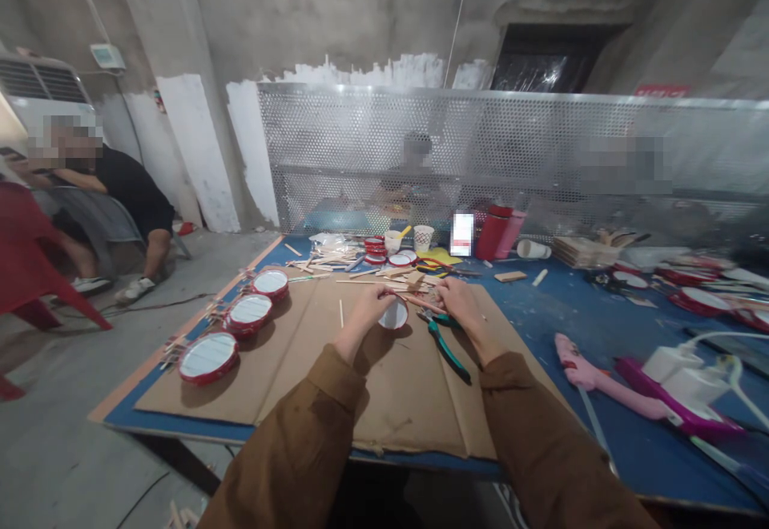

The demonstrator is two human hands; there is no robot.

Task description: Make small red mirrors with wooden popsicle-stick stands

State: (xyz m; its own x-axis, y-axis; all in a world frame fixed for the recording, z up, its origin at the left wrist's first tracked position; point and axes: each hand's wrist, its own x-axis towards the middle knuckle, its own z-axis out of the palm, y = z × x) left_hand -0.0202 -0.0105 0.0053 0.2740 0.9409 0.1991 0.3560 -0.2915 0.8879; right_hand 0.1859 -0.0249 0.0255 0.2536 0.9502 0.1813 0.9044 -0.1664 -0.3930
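A person's left hand (373,309) grips a small red-rimmed drum (394,314) at the center of the frame, fingers curled over its top edge, while the right hand (457,304) pinches a thin wooden stick (424,304) that runs toward the drum. The drum stands tilted on its rim just above a sheet of cardboard (390,397), its white face turned toward the camera and slightly scuffed or streaked. The fingers hide the drum's upper rim, so it cannot be made out whether the stick's far end touches the drum or only the left hand.

Green-handled pliers (444,345) lie on the cardboard just below the right hand. Three larger drums (248,314) with the same red rims and white faces sit in a row toward the left, with wooden sticks fixed at their edges. A loose pile of craft sticks (324,263) and more red rings lie beyond the hands on a blue table (135,415).

At upper left, a seated person (123,196) in a dark shirt is turned aside, face blurred, hands cut off by the frame's edge and hard to see. A blurred figure sits behind a perforated metal screen (498,140). At lower right, a pink toy (606,385) lies partly under white cords, its end lost behind the person's sleeve.
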